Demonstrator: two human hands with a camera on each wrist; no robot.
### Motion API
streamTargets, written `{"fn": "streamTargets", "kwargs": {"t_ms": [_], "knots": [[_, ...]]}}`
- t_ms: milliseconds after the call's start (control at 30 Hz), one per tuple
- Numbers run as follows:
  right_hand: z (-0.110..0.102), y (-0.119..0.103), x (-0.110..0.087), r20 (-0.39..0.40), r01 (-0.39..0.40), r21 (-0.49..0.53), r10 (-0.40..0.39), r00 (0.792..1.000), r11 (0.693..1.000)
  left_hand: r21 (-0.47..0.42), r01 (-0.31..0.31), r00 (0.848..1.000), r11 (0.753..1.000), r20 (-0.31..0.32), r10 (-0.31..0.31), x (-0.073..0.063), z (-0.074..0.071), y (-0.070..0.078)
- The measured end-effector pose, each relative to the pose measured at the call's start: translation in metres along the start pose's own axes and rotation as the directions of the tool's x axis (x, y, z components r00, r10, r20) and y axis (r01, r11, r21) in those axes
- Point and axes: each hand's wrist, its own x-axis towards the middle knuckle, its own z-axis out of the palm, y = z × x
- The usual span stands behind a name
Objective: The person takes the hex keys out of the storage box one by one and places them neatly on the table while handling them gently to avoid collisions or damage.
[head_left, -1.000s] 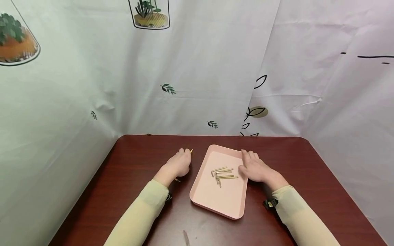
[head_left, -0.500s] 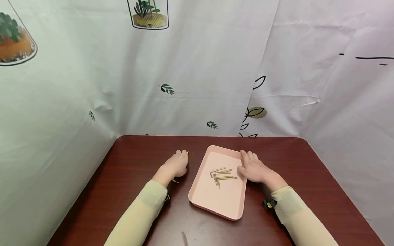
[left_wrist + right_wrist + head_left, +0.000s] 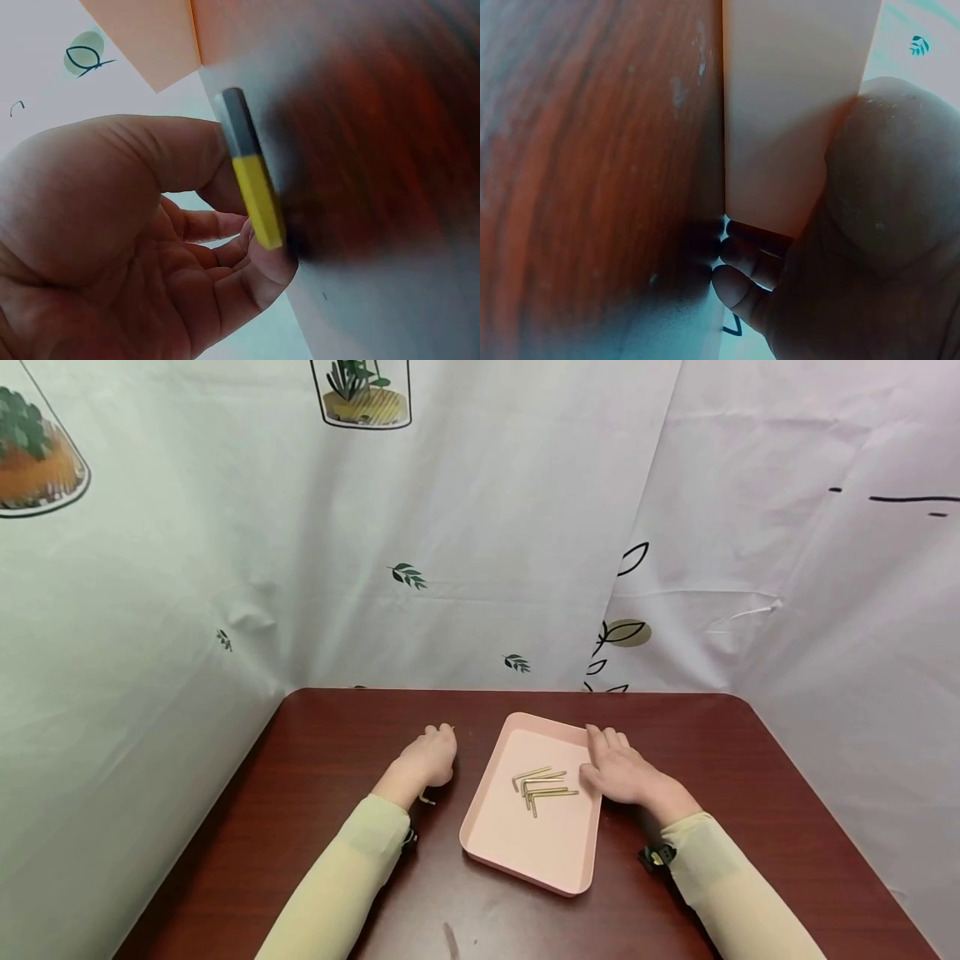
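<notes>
In the head view my left hand is left of the pink tray, just above or at the table. It pinches a gold hex key, mostly hidden by the fingers; a bent end shows below the hand. The left wrist view has the hex key between thumb and fingers, part grey and part yellow. My right hand grips the tray's right side, thumb over the rim and fingers along the outside. Several L-shaped gold hex keys lie grouped in the tray.
The tray stands slightly turned on a dark red-brown table. White printed cloth hangs behind the table and along its sides. A greyish mark shows on the table near the front.
My left hand has shifted slightly left, away from the tray, with the hex key. The right hand, tray and hex keys inside it have stayed in place.
</notes>
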Motion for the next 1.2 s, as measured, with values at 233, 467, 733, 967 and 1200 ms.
{"fn": "streamTargets", "kwargs": {"t_ms": [233,467,733,967,1200], "knots": [[0.009,0.011,0.002,-0.048,0.039,0.008,-0.039,0.998,0.999,-0.007,0.028,0.999,1.000,0.020,-0.027,-0.025,-0.026,0.024],[0.030,0.033,0.010,-0.059,0.043,0.019,-0.042,0.997,0.999,-0.002,0.051,0.998,0.999,0.036,-0.051,-0.002,-0.007,0.010],[0.009,0.009,0.004,-0.014,0.017,0.007,-0.017,1.000,1.000,-0.018,0.074,0.997,0.997,0.034,-0.073,0.002,-0.004,0.010],[0.014,0.019,0.005,-0.017,0.023,0.025,-0.023,1.000,0.999,0.001,0.116,0.993,0.993,0.036,-0.116,-0.005,-0.012,0.026],[0.015,0.020,0.005,-0.036,0.040,0.025,-0.039,0.999,0.999,0.027,0.135,0.990,0.990,0.039,-0.136,-0.018,-0.024,0.040]]}}
